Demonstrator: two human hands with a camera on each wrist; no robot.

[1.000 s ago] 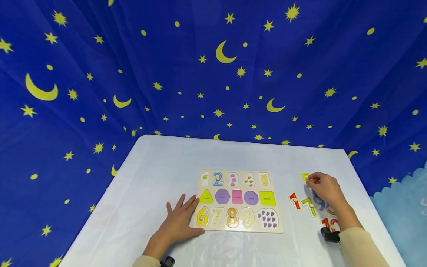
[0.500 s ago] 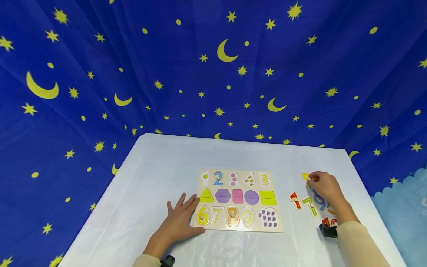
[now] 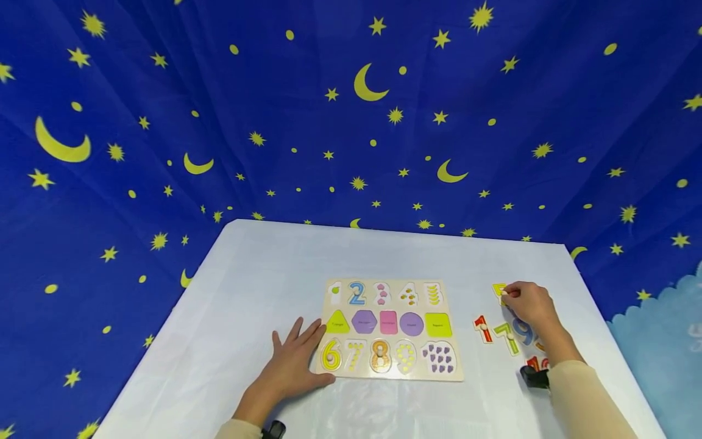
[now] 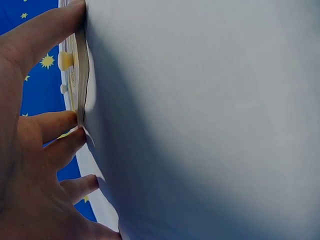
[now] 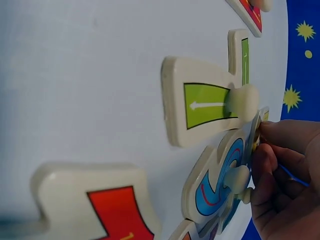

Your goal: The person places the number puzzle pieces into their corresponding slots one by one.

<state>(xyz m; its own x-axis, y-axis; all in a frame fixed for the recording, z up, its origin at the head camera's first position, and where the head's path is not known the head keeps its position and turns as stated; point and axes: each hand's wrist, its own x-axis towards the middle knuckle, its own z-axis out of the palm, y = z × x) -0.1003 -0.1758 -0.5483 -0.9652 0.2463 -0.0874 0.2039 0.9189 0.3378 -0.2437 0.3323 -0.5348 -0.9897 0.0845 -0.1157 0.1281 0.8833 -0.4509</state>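
A wooden number puzzle board (image 3: pixel 370 369) lies on the white table in the head view. My left hand (image 3: pixel 293 367) rests spread at its left edge; the fingertips and thumb touch the board's side, nothing gripped. To the board's right, my right hand (image 3: pixel 533 305) pinches a yellow number 5 piece (image 3: pixel 498 287), partly hidden by the fingers. In the right wrist view this piece shows only edge-on beside the fingertips. Near that hand lie a red 1 (image 3: pixel 482 329), a green 7 (image 3: pixel 507 337), a blue 9 (image 3: pixel 523 331) and a red 10 (image 3: pixel 533 363), partly covered by the wrist.
Seated in the board are a blue 2 (image 3: pixel 357 294), a yellow 6 (image 3: pixel 331 355) and an orange 8 (image 3: pixel 381 356); other recesses show printed fruit and dots. Another orange piece (image 3: pixel 540 346) is mostly hidden under the right forearm. A blue star-patterned cloth (image 3: pixel 307 122) hangs behind the table.
My right forearm and wrist have shifted slightly left, covering more of the red 10. The fingers stay at the yellow 5, and my left hand keeps its place at the board.
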